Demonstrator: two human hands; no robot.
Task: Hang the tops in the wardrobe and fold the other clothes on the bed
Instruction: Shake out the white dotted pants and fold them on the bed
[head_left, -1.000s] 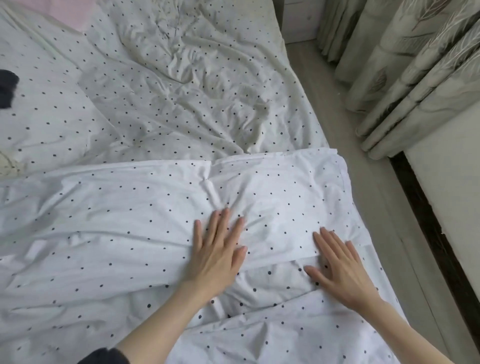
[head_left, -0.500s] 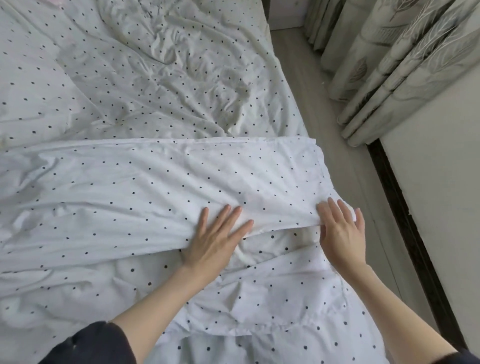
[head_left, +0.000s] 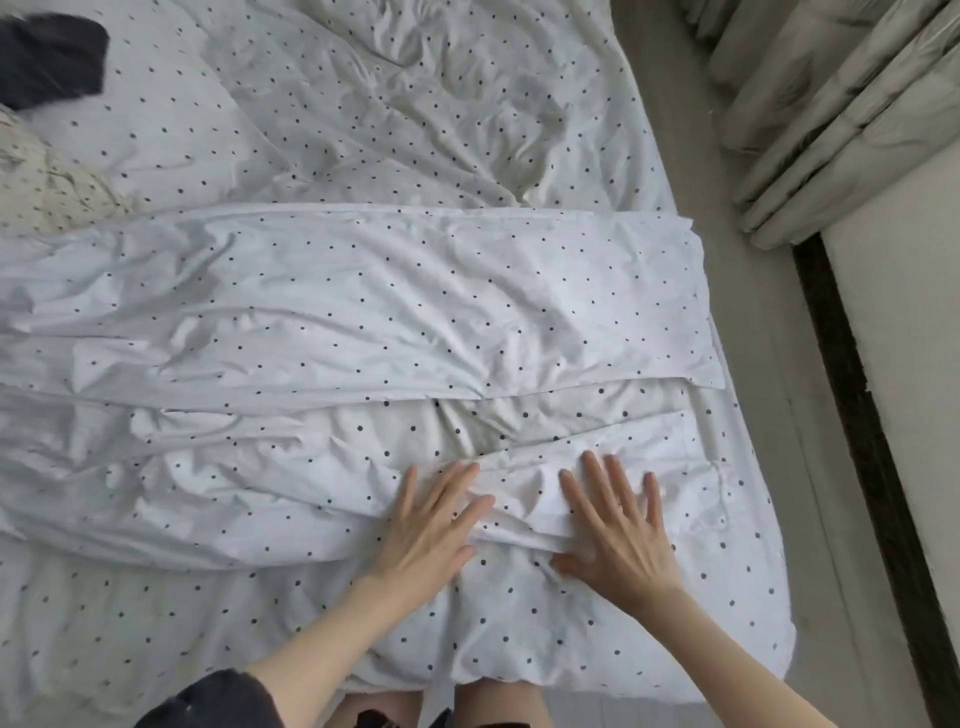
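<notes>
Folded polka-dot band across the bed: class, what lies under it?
The folded band lies on more dotted bedding. Whatever sits beneath its middle is covered.

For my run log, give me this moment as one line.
left hand: flat on dotted sheet | right hand: flat on near fold | dark garment: far left on bed | stage: smoothing

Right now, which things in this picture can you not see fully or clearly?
- Dark garment, head view: cut off by the top-left edge and blurred, so its type is unclear.
- Folded dotted sheet: its left end runs past the frame.
- Curtains: cropped at the top right.
- Wardrobe: not in view.
</notes>
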